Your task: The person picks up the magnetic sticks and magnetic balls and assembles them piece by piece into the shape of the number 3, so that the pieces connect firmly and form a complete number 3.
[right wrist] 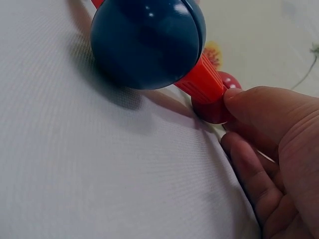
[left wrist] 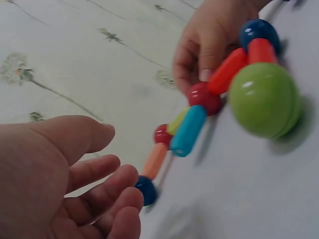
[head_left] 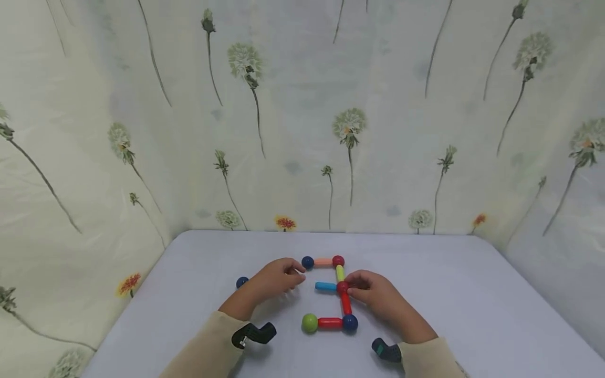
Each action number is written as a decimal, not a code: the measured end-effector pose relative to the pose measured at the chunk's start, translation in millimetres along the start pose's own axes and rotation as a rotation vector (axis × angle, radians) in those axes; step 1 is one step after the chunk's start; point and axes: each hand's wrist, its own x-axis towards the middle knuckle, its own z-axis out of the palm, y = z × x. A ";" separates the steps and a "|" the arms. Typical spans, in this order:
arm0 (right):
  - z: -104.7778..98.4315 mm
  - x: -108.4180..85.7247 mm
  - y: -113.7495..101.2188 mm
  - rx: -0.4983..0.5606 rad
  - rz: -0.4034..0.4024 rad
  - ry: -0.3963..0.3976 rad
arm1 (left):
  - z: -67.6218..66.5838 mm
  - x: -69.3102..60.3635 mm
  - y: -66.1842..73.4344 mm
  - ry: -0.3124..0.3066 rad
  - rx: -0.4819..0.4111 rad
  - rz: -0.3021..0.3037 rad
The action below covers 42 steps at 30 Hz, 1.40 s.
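A chain of balls and coloured rods lies on the white table. My right hand (head_left: 378, 295) pinches the middle red ball (head_left: 342, 287), its thumb pressed to the ball in the right wrist view. From that ball a blue rod (head_left: 326, 286) points left, a yellow-green rod (head_left: 340, 273) runs away from me, and a red rod (head_left: 346, 303) runs to a dark blue ball (head_left: 350, 323). My left hand (head_left: 280, 275) holds nothing, fingers loosely bent, beside the far blue ball (head_left: 308, 262); a peach rod (head_left: 323, 262) joins that ball to another red ball (head_left: 338, 261).
At the chain's near end, a second red rod (head_left: 330, 323) leads to a green ball (head_left: 310, 323). A separate dark blue ball (head_left: 242, 282) sits left, partly hidden by my left arm. Flower-printed cloth (head_left: 302, 157) stands behind the white table (head_left: 449, 299).
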 end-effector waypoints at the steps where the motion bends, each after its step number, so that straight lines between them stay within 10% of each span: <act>1: 0.0 0.5 -0.4 -0.005 -0.006 0.000 | -5.9 -1.8 -0.2 0.023 0.000 0.013; 12: -0.5 1.9 -0.8 -0.001 -0.028 -0.004 | -39.0 -21.2 -29.6 0.321 -0.003 0.107; 21: -1.2 0.5 -1.9 -0.001 -0.021 0.002 | -56.1 -34.5 -69.0 0.614 -0.021 0.054; 32: 1.6 0.0 -2.1 0.007 -0.015 -0.010 | -71.3 -45.8 -100.8 0.516 -0.073 -0.087; 42: 1.0 -1.1 -3.0 -0.008 0.002 0.008 | -74.8 -44.4 -104.2 0.352 0.037 -0.045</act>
